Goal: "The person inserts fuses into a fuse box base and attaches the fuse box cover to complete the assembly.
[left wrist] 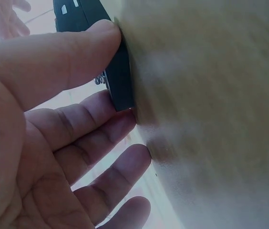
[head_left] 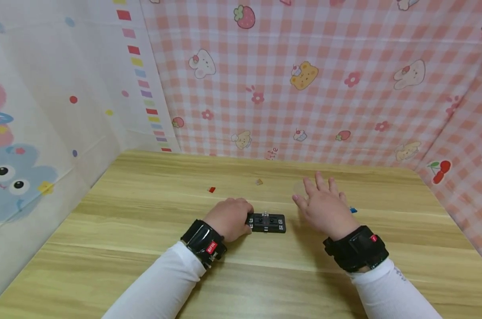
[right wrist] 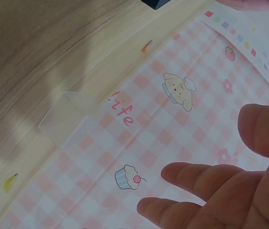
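Note:
My left hand (head_left: 229, 219) grips the left end of a flat black rectangular block (head_left: 268, 223), which lies on the table. Silvery metal contacts and two dark round spots show on its top. In the left wrist view, the thumb (left wrist: 77, 55) presses one side of the block (left wrist: 120, 71), fingers lie on the other, and a small coil spring (left wrist: 99, 78) sticks out. My right hand (head_left: 324, 208) is spread over the table right of the block, holding nothing. Nearby, a clear plastic box (right wrist: 67, 119) appears in the right wrist view.
Small pieces lie on the wooden table (head_left: 145, 248): a red one (head_left: 212, 189), an orange one (head_left: 259, 181), a blue one (head_left: 353, 209) beside my right hand and a yellow one (right wrist: 10, 182). A checked pink cloth (head_left: 324, 110) hangs behind, with a white cloth (head_left: 93, 66) at left.

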Motion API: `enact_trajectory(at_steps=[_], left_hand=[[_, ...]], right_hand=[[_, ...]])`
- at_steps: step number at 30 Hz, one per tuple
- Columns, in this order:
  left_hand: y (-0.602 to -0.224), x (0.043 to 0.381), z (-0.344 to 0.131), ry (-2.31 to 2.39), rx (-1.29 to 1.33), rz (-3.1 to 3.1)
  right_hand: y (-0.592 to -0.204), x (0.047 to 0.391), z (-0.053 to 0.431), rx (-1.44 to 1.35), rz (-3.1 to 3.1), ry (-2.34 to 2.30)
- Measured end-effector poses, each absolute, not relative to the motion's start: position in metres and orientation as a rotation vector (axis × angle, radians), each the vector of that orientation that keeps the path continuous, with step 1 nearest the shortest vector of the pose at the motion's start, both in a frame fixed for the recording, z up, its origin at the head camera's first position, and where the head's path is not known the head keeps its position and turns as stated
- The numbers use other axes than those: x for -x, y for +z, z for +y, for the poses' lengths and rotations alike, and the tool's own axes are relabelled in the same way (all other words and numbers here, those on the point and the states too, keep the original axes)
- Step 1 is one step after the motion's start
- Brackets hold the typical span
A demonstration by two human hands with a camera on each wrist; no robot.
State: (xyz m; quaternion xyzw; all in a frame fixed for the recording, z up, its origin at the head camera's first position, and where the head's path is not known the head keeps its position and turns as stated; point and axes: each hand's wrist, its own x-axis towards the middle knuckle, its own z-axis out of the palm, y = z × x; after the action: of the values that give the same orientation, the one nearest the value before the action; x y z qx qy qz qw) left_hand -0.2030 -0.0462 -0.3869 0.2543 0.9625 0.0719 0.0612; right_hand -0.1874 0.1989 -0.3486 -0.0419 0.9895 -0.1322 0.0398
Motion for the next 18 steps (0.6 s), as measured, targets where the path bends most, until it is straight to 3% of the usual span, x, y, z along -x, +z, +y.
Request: enact_trajectory(at_steps=[18], left_hand=[[-0.387,0.203,-0.046,0.196,-0.778,2.909]], right_hand=[[-0.330,0.195,0.238,0.168,3.054,-0.413]])
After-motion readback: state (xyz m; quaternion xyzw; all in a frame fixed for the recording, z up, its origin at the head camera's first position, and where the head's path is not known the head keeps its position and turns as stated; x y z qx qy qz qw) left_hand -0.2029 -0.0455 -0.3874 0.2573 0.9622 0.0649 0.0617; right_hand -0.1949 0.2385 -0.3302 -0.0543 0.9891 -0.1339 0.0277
